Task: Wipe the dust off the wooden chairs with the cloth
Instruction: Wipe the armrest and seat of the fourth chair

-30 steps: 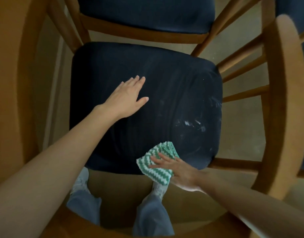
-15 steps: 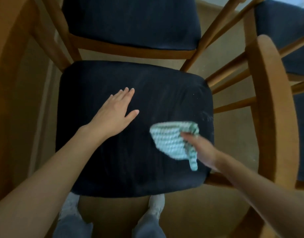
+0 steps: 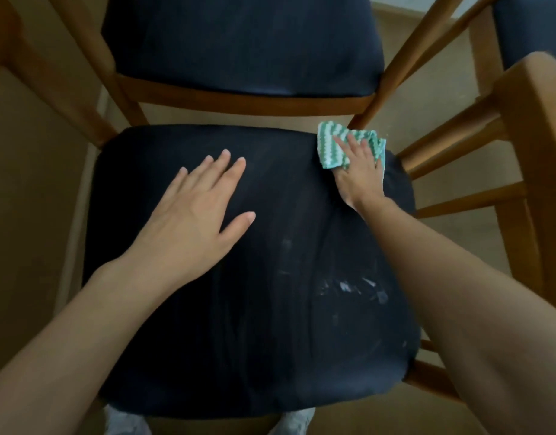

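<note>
A: Your right hand (image 3: 360, 171) lies flat on the cloth (image 3: 328, 142). The fingers are straight and close together. They press the cloth down; they do not pinch it.

B: The cloth is green with white stripes, and you have it at the far right corner of the dark seat (image 3: 270, 324). It is flat under your fingers and bunched up at its right side, just at the edge of the seat.

A: Your left hand (image 3: 195, 211) rests palm down on the same seat, a little left of the middle. Its fingers are straight and slightly spread, the thumb stands out to the side, and it holds nothing.

B: Your two hands are well apart, with bare dark fabric between them.

A: Beside your right forearm, on the near right part of the seat, you can see whitish marks (image 3: 353, 287), like smears.

B: The seat belongs to a wooden chair (image 3: 439, 384). Its curved back (image 3: 543, 158) stands at your right.

A: Beyond it stands a second chair (image 3: 239, 42), also with a dark seat. One slanted leg (image 3: 396, 73) of it comes down just beside the cloth. I cannot tell if they touch.

B: Under everything is the beige floor (image 3: 29, 199), and the tips of your light shoes (image 3: 126, 423) show below the near edge of the seat.
</note>
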Tool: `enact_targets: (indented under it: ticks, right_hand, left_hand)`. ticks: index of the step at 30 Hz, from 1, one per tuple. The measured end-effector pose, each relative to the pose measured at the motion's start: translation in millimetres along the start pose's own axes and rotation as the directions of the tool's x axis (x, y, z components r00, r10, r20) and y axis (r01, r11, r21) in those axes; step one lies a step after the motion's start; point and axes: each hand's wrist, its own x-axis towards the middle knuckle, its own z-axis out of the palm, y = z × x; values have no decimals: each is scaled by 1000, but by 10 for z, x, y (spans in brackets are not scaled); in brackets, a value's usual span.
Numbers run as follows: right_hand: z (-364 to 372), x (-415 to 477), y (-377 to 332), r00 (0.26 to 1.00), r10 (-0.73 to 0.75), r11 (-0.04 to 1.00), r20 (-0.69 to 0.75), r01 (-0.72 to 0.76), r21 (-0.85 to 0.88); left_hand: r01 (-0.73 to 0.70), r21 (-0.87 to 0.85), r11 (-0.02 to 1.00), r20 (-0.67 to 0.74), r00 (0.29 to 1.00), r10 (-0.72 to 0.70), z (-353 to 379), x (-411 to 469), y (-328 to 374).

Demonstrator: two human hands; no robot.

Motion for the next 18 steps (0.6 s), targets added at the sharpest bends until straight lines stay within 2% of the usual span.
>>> enact_targets:
  ticks: [2,4,7,12,15,18]
  right_hand:
    - [-1,-114,-32,999,-27,999,-33,28,27]
    - [12,-294,-30,996,-86,995,-1,86,59]
    - [117,-756,-105,978,-191,978,81,183,98]
    - [402,-1577,-262,907,-333,939,258,294,177]
    - [385,-2014,-262,827,-379,925,415,319,208]
    - [347,-2476,-187,707,-412,909,575,359,210]
  left_hand:
    - [0,0,1000,9,1000,0,5,-8,4]
    - [9,28,1000,33,999,-10,23,-25,15]
    - [32,95,995,43,998,-36,26,-26,28]
    - [24,116,993,41,999,-29,26,-22,23]
    - [10,133,991,71,997,-20,42,-36,-12]
    - [-7,144,990,108,994,-9,81,-73,-24]
